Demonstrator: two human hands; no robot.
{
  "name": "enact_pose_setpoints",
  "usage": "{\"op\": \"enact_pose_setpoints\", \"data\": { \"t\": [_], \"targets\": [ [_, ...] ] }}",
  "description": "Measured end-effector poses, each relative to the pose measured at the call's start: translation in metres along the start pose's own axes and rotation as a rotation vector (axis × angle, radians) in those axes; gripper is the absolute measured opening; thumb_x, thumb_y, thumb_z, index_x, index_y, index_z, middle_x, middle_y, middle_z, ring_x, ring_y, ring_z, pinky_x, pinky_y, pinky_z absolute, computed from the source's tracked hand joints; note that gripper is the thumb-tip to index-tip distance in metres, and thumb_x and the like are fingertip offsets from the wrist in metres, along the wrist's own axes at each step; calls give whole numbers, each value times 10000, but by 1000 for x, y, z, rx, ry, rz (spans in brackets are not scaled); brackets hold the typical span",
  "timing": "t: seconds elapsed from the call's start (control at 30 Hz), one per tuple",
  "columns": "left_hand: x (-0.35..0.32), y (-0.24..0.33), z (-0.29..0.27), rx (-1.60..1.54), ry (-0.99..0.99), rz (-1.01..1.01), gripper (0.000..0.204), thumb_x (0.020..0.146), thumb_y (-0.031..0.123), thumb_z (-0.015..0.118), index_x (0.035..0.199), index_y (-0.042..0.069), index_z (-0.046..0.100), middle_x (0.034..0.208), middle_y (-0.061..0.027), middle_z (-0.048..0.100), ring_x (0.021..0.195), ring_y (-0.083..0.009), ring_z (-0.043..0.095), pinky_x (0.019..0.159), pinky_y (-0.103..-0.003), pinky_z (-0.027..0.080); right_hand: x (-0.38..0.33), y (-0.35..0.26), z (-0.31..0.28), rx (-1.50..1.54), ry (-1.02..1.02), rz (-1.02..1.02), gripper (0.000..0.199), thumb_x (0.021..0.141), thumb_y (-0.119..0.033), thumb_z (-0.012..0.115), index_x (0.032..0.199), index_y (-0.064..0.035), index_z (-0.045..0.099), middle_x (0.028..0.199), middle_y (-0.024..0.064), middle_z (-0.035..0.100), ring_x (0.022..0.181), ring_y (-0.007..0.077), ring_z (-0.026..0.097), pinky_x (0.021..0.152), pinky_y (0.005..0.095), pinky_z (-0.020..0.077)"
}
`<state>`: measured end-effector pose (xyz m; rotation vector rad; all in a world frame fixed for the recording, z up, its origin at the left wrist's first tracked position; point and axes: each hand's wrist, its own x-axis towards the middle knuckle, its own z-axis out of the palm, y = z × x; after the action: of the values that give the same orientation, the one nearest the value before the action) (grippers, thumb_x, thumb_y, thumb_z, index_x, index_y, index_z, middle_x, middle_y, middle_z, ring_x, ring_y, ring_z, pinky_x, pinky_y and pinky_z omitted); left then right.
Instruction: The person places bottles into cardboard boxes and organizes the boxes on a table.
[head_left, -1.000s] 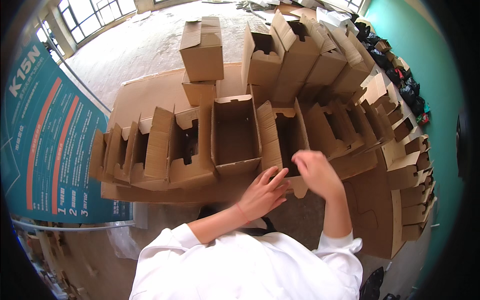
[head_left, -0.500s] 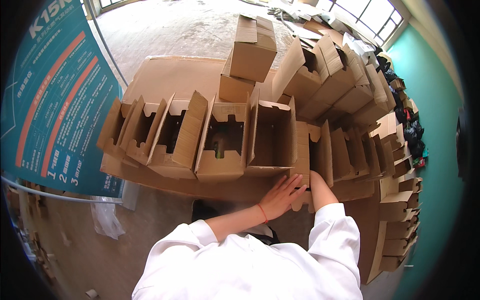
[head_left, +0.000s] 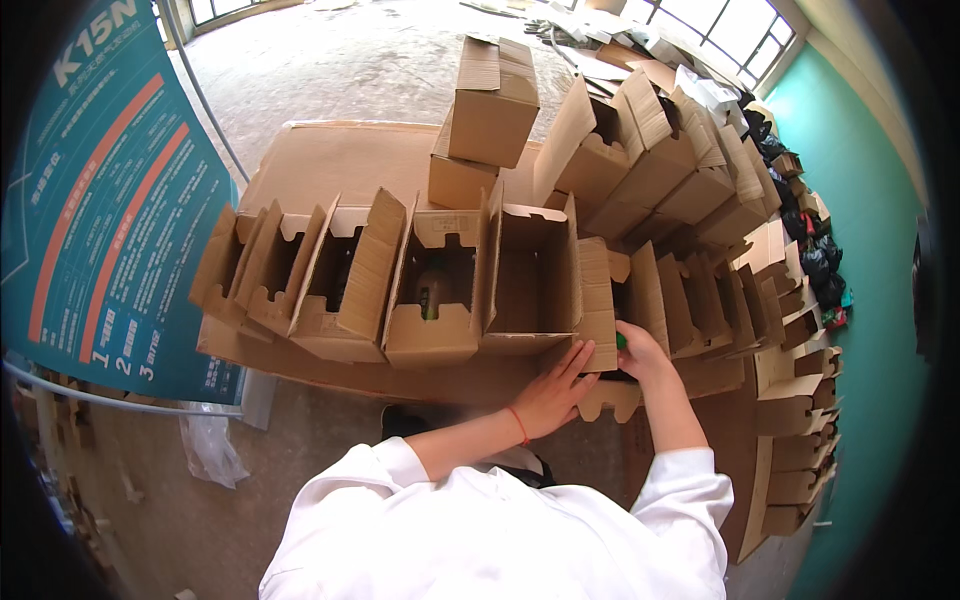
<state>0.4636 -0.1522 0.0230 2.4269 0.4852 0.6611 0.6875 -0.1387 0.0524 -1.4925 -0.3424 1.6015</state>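
My left hand (head_left: 560, 392) lies with its fingers stretched against the near edge of an open cardboard box (head_left: 598, 320), beside that box's raised flap. My right hand (head_left: 645, 354) is at the mouth of the same box, fingers closed round a small green thing (head_left: 621, 341). Most of the green thing is hidden by the hand and box, so its kind cannot be told. To the left stands another box (head_left: 535, 270) with nothing visible inside. In the box after it a clear bottle (head_left: 431, 290) with a green part shows.
Open boxes (head_left: 345, 270) stand in a row along a cardboard-covered table (head_left: 330, 160). Two stacked boxes (head_left: 492, 105) and more open cartons (head_left: 640, 140) stand behind. A blue banner (head_left: 120, 220) is at left, a green wall (head_left: 850, 170) at right, with black bags (head_left: 822, 262) nearby.
My right hand has come up out of the box, and the green thing now shows at its fingers. My left hand stays on the box's edge. The view has shifted slightly.
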Motion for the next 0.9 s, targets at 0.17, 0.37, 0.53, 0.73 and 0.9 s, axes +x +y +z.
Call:
{"op": "enact_pose_setpoints", "data": {
  "t": [0.17, 0.37, 0.53, 0.73, 0.9],
  "targets": [
    [-2, -3, 7, -57, 24, -87, 657, 765, 189, 704, 1348, 66, 428, 1510, -274, 72, 1386, -445, 189, 1068, -442, 357, -116, -39, 45, -257, 184, -353, 461, 893, -157, 571, 1339, -92, 474, 673, 24, 523, 429, 68, 429, 356, 215, 319],
    [-3, -3, 9, -18, 65, -108, 677, 772, 208, 706, 1364, 72, 407, 1494, -300, 77, 1354, -475, 234, 1057, -468, 366, -149, -71, 93, -876, 222, -914, 483, 871, -91, 550, 1349, -47, 495, 806, 78, 646, 584, 120, 555, 572, 256, 481],
    [-10, -3, 4, 13, 92, -77, 673, 789, 218, 687, 1381, 85, 395, 1484, -293, 117, 1347, -465, 253, 1056, -474, 366, -91, -66, 156, -1551, 206, -938, 498, 856, -253, 583, 1330, -118, 509, 901, 182, 666, 841, 362, 645, 747, 431, 506],
    [-36, 5, -22, -14, 76, -91, 629, 796, 183, 663, 1366, 91, 414, 1397, -234, 308, 1249, -410, 395, 992, -458, 414, 38, 2, 167, -2237, 326, -831, 610, 823, -233, 647, 1387, -127, 440, 868, 172, 653, 805, 291, 672, 684, 392, 549],
    [-54, 0, -48, -46, 257, -163, 568, 780, 129, 666, 1305, 65, 459, 1309, -190, 406, 1129, -385, 478, 928, -440, 439, 39, -9, 165, -2122, 0, -556, 361, 820, -263, 637, 1140, -95, 629, 935, 150, 668, 843, 305, 667, 724, 409, 539]
  ]
}}
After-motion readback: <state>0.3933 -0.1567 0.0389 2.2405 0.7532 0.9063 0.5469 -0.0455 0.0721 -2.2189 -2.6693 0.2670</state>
